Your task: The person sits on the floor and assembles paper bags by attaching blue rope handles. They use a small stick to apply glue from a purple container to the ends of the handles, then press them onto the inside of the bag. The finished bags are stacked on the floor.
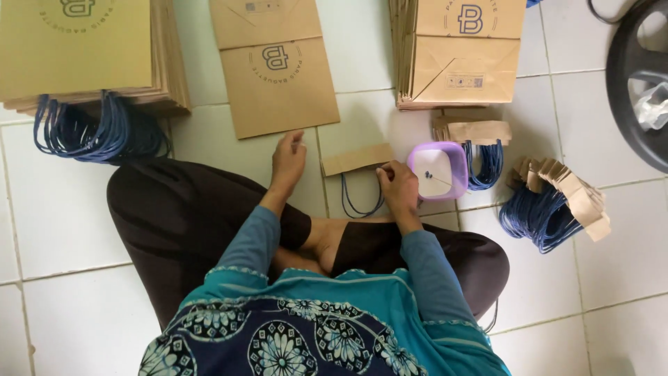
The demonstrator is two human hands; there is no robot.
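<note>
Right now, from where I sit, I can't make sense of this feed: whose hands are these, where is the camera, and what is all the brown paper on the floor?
There is no machine: a person sits cross-legged on a white tiled floor, filmed from a camera on their own head, looking down. The left hand rests beside a flat brown paper bag. The right hand pinches a folded brown paper strip with a blue cord handle; that grip is closed. Next to it stands a small purple tub. Stacks of brown bags and bundles of blue-corded strips lie around.
</note>
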